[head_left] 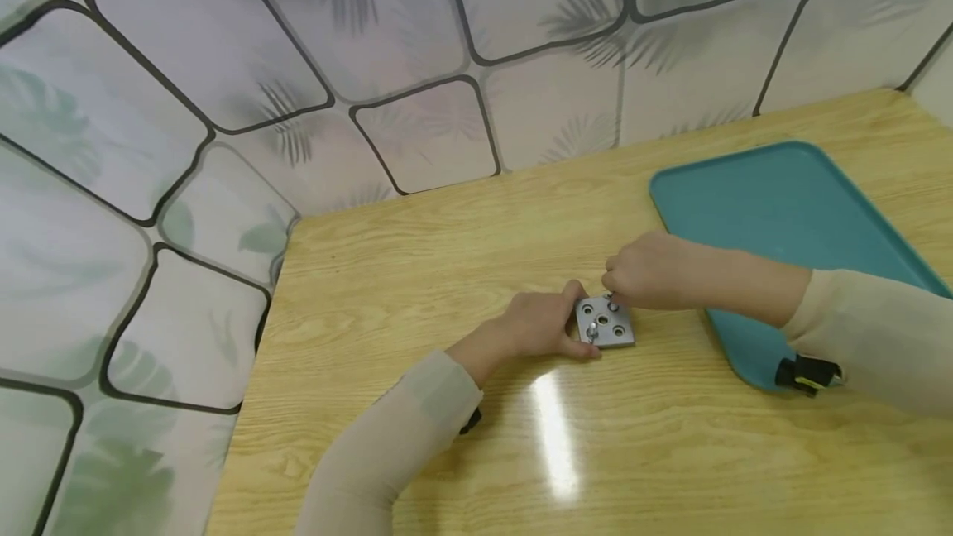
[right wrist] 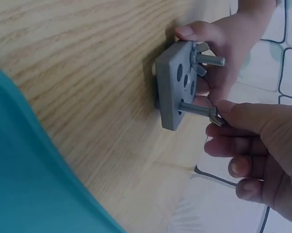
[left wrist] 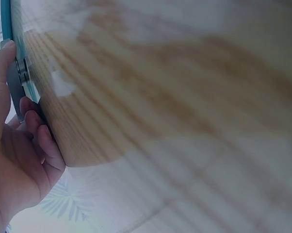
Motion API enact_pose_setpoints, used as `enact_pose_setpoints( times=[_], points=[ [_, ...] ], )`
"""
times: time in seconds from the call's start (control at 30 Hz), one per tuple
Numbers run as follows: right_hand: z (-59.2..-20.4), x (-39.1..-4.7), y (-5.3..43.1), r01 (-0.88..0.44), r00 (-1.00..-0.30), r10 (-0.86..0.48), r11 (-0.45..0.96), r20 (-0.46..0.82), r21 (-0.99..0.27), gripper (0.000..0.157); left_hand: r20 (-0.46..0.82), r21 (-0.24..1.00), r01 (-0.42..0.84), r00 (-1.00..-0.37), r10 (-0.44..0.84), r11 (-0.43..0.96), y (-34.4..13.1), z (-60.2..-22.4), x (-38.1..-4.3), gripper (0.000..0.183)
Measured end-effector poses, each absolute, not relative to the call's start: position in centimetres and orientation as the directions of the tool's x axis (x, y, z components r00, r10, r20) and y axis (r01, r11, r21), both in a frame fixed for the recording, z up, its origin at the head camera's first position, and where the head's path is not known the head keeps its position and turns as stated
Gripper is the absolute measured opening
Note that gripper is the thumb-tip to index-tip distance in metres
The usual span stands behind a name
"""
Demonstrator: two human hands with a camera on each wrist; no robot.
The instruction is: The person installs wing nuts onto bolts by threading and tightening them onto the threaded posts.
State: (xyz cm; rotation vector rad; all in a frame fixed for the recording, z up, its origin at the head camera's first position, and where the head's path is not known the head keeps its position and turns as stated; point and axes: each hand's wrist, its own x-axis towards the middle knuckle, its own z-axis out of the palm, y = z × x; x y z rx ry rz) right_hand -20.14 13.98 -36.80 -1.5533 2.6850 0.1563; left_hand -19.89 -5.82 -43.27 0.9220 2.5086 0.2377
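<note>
A square grey plate (head_left: 606, 336) with several holes stands over the wooden table, two bolts passing through it. My left hand (head_left: 539, 323) grips it by the side, thumb and fingers on opposite edges. One bolt (right wrist: 213, 60) carries a wing nut (right wrist: 198, 58) seated against the plate's face. At the opposite corner, the second bolt (right wrist: 194, 109) has a wing nut (right wrist: 216, 117) out near its end. Thumb and index finger of my right hand (right wrist: 267, 145) pinch that wing nut, the other fingers curled below. In the left wrist view the plate (left wrist: 14, 85) shows edge-on.
A teal tray (head_left: 759, 205) lies on the table (head_left: 417, 263) at the right, partly under my right forearm. Behind and to the left rises a wall (head_left: 551, 98) with a leaf and rounded-frame pattern. A black wrist device (head_left: 807, 373) hangs at my right sleeve.
</note>
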Motion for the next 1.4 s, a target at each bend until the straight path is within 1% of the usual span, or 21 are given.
enact_pose_setpoints(
  times=[0.07, 0.2, 0.33, 0.43, 0.47, 0.53, 0.57, 0.63, 0.7, 0.77, 0.8, 0.93, 0.97, 1.0, 1.1, 1.13, 1.23, 1.33, 1.4],
  points=[
    [-36.9, -20.0, 13.8, -0.848, -0.529, -0.843, 0.524, -0.092, 0.081, 0.025, -0.354, 0.309, 0.572, -0.672, 0.650, 0.760, -5.9, -43.2, -19.9, 0.071],
    [-37.2, -19.8, 13.7, -0.824, -0.566, -0.820, 0.559, -0.083, 0.095, 0.031, -0.353, 0.315, 0.572, -0.670, 0.653, 0.757, -5.9, -43.2, -19.9, 0.071],
    [-37.2, -19.6, 13.4, -0.803, -0.595, -0.799, 0.588, -0.085, 0.098, 0.034, -0.352, 0.315, 0.574, -0.668, 0.655, 0.755, -6.0, -43.3, -20.0, 0.070],
    [-36.6, -19.8, 13.5, -0.794, -0.605, -0.795, 0.598, -0.050, 0.104, 0.031, -0.357, 0.315, 0.577, -0.664, 0.657, 0.754, -5.9, -43.3, -20.0, 0.069],
    [-36.4, -20.0, 13.6, -0.800, -0.596, -0.802, 0.591, -0.035, 0.102, 0.028, -0.358, 0.316, 0.576, -0.663, 0.658, 0.753, -5.9, -43.3, -20.0, 0.069],
    [-35.9, -20.2, 13.7, -0.827, -0.556, -0.831, 0.552, -0.010, 0.105, 0.021, -0.358, 0.319, 0.576, -0.661, 0.659, 0.752, -5.9, -43.4, -20.0, 0.069],
    [-35.8, -20.3, 13.8, -0.845, -0.528, -0.849, 0.524, -0.007, 0.104, 0.021, -0.356, 0.319, 0.577, -0.662, 0.659, 0.752, -5.9, -43.4, -20.0, 0.069],
    [-35.7, -20.5, 13.8, -0.879, -0.471, -0.881, 0.464, -0.043, 0.109, 0.029, -0.354, 0.318, 0.576, -0.664, 0.658, 0.753, -5.9, -43.4, -20.0, 0.068],
    [-35.9, -20.5, 13.7, -0.899, -0.434, -0.897, 0.424, -0.087, 0.111, 0.027, -0.354, 0.312, 0.578, -0.666, 0.657, 0.754, -5.9, -43.4, -20.0, 0.067],
    [-36.1, -20.4, 13.5, -0.894, -0.447, -0.886, 0.437, -0.122, 0.098, 0.018, -0.354, 0.309, 0.579, -0.666, 0.656, 0.754, -5.9, -43.4, -20.0, 0.067],
    [-36.2, -20.3, 13.3, -0.887, -0.461, -0.878, 0.451, -0.133, 0.098, 0.017, -0.354, 0.310, 0.580, -0.665, 0.657, 0.753, -6.0, -43.4, -20.0, 0.067],
    [-36.6, -20.1, 12.9, -0.845, -0.534, -0.828, 0.526, -0.171, 0.092, 0.023, -0.345, 0.316, 0.585, -0.662, 0.665, 0.747, -5.9, -43.3, -20.0, 0.068],
    [-36.7, -20.1, 12.8, -0.840, -0.543, -0.821, 0.534, -0.178, 0.100, 0.024, -0.345, 0.314, 0.587, -0.662, 0.665, 0.746, -5.9, -43.3, -20.0, 0.068],
    [-36.8, -20.0, 12.7, -0.836, -0.548, -0.817, 0.537, -0.181, 0.109, 0.023, -0.344, 0.308, 0.590, -0.662, 0.666, 0.746, -5.9, -43.2, -20.0, 0.069],
    [-37.4, -19.8, 12.6, -0.840, -0.543, -0.823, 0.532, -0.170, 0.109, 0.010, -0.350, 0.296, 0.590, -0.665, 0.660, 0.752, -5.9, -43.2, -20.1, 0.071],
    [-37.6, -19.8, 12.6, -0.841, -0.541, -0.825, 0.531, -0.160, 0.104, 0.009, -0.352, 0.289, 0.589, -0.667, 0.656, 0.755, -5.9, -43.1, -20.0, 0.071],
    [-38.0, -19.6, 12.6, -0.842, -0.539, -0.833, 0.532, -0.128, 0.088, 0.015, -0.354, 0.284, 0.585, -0.672, 0.650, 0.759, -5.9, -43.1, -20.0, 0.071],
    [-37.9, -19.6, 12.8, -0.832, -0.555, -0.823, 0.550, -0.122, 0.075, 0.011, -0.350, 0.288, 0.587, -0.671, 0.654, 0.757, -5.9, -43.1, -20.0, 0.070],
    [-37.5, -19.7, 13.0, -0.829, -0.558, -0.820, 0.555, -0.128, 0.066, 0.012, -0.349, 0.294, 0.590, -0.666, 0.659, 0.752, -5.8, -43.2, -20.0, 0.069]
  ],
)
